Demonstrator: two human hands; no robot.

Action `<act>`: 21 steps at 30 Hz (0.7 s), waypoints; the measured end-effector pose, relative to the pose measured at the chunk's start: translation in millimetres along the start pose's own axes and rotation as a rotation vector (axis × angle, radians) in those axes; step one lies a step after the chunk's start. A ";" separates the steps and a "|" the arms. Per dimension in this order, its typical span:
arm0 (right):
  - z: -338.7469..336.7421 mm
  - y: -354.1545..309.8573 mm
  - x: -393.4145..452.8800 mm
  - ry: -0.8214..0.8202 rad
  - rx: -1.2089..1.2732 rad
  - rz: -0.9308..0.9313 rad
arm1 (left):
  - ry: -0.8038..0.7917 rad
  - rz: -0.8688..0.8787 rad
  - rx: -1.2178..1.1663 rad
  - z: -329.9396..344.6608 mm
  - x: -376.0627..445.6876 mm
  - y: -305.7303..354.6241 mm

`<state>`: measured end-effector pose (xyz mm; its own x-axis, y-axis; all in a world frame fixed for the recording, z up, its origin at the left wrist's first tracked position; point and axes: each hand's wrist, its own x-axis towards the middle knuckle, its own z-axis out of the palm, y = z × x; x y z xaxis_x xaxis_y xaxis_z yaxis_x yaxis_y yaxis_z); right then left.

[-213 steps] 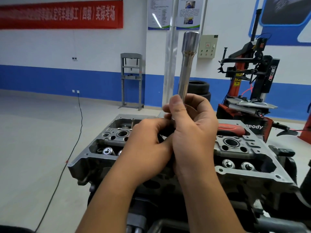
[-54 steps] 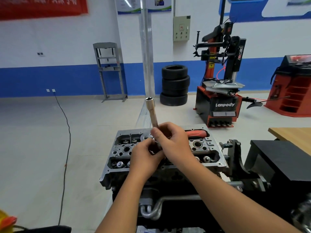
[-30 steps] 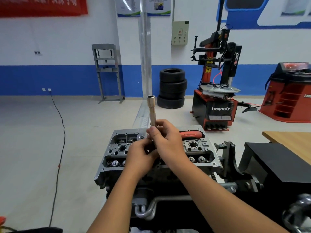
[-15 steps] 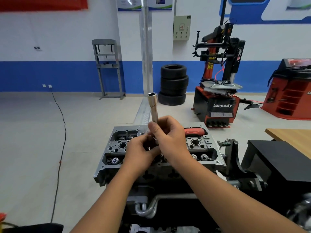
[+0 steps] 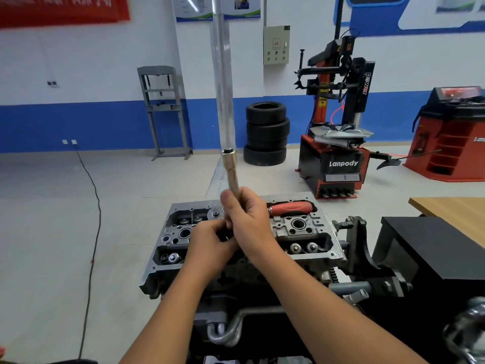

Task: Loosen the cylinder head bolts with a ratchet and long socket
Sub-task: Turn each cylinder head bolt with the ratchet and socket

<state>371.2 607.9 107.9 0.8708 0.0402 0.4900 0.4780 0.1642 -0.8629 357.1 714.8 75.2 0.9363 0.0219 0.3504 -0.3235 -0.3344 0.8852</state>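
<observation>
Above the cylinder head (image 5: 304,233), the right hand (image 5: 250,219) curls round the long socket (image 5: 231,168), held upright with its open end up. The left hand (image 5: 210,240) pinches something at its base, hidden by fingers. A red-handled ratchet (image 5: 290,207) lies in the head's far recess
</observation>
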 end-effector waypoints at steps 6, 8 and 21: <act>8.5 -7.2 7.2 0.112 -0.051 0.062 | 0.351 -0.013 -0.465 -9.0 -2.7 -3.1; 15.3 -8.0 6.4 0.125 -0.070 0.089 | 0.438 -0.031 -0.622 -10.4 -1.3 -3.4; 9.0 -105.9 47.1 0.029 0.242 0.124 | -0.162 -0.006 0.010 -5.6 -5.1 0.1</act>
<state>360.6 601.2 223.5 0.9258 0.0469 0.3752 0.3286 0.3911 -0.8597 351.5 719.9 75.3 0.9483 -0.1277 0.2906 -0.3172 -0.3441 0.8838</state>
